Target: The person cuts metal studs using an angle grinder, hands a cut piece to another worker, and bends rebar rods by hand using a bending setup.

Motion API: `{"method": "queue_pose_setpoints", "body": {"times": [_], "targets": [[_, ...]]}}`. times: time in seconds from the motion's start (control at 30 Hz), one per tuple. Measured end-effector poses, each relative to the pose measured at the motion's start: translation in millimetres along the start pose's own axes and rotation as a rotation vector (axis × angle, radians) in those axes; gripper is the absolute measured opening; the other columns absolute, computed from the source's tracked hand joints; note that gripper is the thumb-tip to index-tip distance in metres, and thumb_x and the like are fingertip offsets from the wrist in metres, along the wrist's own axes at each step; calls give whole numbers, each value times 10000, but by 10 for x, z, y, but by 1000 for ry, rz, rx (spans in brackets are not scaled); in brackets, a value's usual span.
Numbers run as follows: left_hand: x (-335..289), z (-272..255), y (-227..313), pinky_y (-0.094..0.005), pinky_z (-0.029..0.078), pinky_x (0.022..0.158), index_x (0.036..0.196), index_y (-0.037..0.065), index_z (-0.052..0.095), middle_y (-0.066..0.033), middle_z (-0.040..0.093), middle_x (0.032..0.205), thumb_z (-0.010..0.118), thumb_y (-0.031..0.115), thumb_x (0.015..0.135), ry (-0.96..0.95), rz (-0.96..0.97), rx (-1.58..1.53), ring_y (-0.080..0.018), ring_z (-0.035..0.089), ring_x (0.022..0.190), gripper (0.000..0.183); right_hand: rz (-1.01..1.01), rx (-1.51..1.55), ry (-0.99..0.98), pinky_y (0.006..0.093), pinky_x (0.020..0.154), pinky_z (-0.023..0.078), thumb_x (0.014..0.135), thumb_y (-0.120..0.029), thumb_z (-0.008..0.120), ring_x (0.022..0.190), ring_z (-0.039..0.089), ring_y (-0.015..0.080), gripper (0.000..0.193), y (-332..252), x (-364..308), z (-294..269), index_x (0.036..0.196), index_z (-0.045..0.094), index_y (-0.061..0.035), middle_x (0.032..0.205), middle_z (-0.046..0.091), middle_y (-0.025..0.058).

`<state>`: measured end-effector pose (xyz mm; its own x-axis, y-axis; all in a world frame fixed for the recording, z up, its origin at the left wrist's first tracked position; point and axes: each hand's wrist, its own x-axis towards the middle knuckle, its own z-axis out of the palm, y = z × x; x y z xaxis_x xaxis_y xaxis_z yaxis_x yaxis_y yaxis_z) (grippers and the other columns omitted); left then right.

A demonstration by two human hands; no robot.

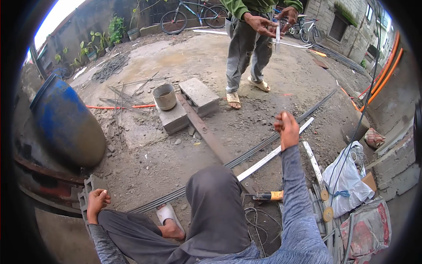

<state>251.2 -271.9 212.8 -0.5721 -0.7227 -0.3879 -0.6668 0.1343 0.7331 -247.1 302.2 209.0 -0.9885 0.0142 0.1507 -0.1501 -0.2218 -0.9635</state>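
Observation:
My left hand (97, 203) is loosely curled beside my bent knee, next to a grey hollow block (85, 199); nothing shows in its fingers. My right hand (286, 126) is raised at the end of an outstretched arm, fingers bent inward, with no object visible in it. Below and beside it, a long white bar (259, 164) lies slantwise near a bundle of thin dark steel bars (176, 193). A yellow and black power tool (269, 196), seemingly an angle grinder, lies by my right forearm. Facing me stands a person (248, 48) holding a thin pale strip (278, 37) in both hands.
A rusty flat bar (204, 132) lies between two concrete blocks (200, 96), one bearing a bucket (165, 97). Loose rods (127, 94) are scattered left of them, near a blue drum (66, 121). White sacks (349, 178), discs (328, 214) and cables crowd the right side.

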Motion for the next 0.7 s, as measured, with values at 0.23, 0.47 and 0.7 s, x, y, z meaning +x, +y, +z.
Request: {"method": "queue_pose_setpoints", "body": {"times": [0.23, 0.47, 0.7], "targets": [[1, -96, -151, -234, 450, 491, 1097, -6, 645, -80, 693, 833, 619, 270, 997, 1, 4, -81, -123, 646, 628, 294, -62, 57, -54, 293, 795, 486, 979, -592, 532, 908, 589, 154, 737, -923, 721, 401, 1366, 500, 35, 1176, 633, 121], [-5, 3, 28, -232, 447, 496, 1095, -7, 646, -70, 690, 832, 617, 265, 998, -5, 3, 16, -116, 642, 632, 291, 242, 35, -310, 356, 910, 480, 831, -806, 569, 1062, 577, 223, 1082, -1020, 1044, 737, 1462, 341, 43, 1293, 576, 169], [-76, 115, 196, -240, 453, 534, 1049, -8, 663, -63, 691, 837, 612, 250, 989, -1, 35, 32, -103, 641, 656, 270, 314, 301, -372, 444, 830, 563, 935, -585, 637, 910, 687, 258, 665, -949, 937, 1126, 1209, 512, 8, 1059, 687, 150]]}}
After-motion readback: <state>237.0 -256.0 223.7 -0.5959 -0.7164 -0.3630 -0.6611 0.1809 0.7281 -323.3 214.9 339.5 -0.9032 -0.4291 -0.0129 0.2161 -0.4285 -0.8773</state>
